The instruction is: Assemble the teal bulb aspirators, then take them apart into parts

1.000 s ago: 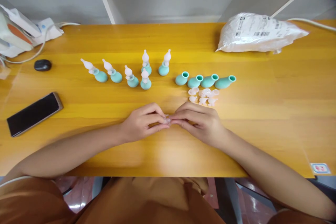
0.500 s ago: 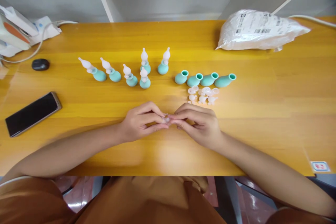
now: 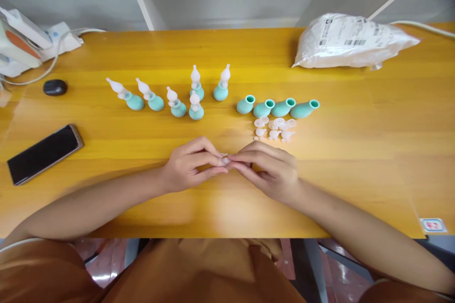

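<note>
Left hand (image 3: 188, 166) and right hand (image 3: 272, 170) meet fingertip to fingertip low over the glossy yellow wood-grain desk (image 3: 355, 151), both pinched on one small translucent soft part (image 3: 223, 161); its shape is too small to tell. Beyond lie loose clear caps (image 3: 273, 129), four open-mouthed teal bulbs (image 3: 277, 108) on their sides, and six assembled bulbs with white tapered tips (image 3: 174, 94). Compared with half a second ago, the right fingers have spread slightly; the hands otherwise stay together.

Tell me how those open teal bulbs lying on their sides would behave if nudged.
The teal bulbs look round-bodied and lie on their sides, so they would probably roll. They look like soft rubber, so likely light and squashy. The wooden table looks glossy, so they might slide.
</note>
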`<state>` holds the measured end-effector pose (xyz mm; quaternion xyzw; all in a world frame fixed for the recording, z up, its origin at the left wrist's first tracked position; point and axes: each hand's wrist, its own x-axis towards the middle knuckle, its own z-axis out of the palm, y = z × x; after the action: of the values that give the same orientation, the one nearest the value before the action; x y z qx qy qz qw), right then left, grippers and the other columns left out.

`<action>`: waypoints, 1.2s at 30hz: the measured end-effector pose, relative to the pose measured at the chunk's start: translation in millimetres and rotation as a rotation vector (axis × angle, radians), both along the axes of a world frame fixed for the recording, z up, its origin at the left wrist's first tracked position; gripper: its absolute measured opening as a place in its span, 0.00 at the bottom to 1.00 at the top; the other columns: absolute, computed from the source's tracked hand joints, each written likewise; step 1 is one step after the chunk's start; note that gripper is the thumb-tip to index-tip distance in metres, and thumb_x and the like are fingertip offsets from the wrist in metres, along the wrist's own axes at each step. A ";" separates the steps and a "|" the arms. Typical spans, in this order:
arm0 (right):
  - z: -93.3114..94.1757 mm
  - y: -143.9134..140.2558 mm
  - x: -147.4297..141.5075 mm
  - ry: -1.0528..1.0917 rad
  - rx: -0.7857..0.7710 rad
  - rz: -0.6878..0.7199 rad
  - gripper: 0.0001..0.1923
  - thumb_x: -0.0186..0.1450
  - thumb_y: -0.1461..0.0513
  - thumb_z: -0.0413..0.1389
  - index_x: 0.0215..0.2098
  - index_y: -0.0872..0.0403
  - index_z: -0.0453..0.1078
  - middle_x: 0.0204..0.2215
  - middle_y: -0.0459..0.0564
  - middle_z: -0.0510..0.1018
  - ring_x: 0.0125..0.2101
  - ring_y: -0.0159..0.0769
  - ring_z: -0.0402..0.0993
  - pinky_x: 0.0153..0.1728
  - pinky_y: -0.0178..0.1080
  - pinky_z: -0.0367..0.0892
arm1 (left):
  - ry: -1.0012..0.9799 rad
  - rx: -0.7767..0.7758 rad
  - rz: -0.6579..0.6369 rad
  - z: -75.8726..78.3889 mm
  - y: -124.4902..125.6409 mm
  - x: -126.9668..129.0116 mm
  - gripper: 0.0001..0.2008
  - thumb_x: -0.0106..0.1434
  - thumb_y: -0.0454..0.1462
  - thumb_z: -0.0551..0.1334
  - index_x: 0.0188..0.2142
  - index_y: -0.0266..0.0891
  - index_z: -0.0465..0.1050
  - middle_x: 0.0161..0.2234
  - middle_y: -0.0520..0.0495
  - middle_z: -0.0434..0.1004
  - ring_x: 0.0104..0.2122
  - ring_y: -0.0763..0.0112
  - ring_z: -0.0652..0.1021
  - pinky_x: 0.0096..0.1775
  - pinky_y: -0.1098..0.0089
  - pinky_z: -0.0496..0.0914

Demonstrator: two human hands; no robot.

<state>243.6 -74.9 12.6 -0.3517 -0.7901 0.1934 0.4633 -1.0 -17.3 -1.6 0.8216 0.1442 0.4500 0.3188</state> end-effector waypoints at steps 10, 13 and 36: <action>-5.4 4.8 6.5 -0.003 -0.055 0.039 0.20 0.76 0.66 0.66 0.65 0.49 0.76 0.40 0.51 0.84 0.30 0.35 0.81 0.32 0.38 0.80 | 0.032 -0.159 0.064 6.6 3.4 -2.0 0.04 0.72 0.39 0.76 0.43 0.42 0.87 0.37 0.48 0.84 0.34 0.73 0.84 0.39 0.73 0.81; -7.7 5.9 6.6 0.006 -0.106 0.056 0.21 0.76 0.64 0.66 0.66 0.48 0.75 0.41 0.51 0.83 0.29 0.34 0.79 0.32 0.38 0.80 | 0.056 -0.195 0.070 6.9 4.6 -3.1 0.05 0.72 0.41 0.75 0.42 0.42 0.88 0.37 0.48 0.85 0.34 0.73 0.84 0.38 0.74 0.81; -8.1 7.3 0.3 0.096 -0.298 0.111 0.24 0.75 0.65 0.67 0.67 0.47 0.74 0.45 0.50 0.82 0.33 0.32 0.80 0.34 0.36 0.81 | 0.107 -0.187 -0.020 3.3 7.7 -4.2 0.07 0.77 0.40 0.71 0.47 0.43 0.89 0.42 0.44 0.85 0.41 0.68 0.86 0.45 0.68 0.82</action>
<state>243.9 -67.6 4.5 -0.3628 -0.7476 0.3505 0.4319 -5.2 -9.6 1.6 0.8127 0.1942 0.3868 0.3902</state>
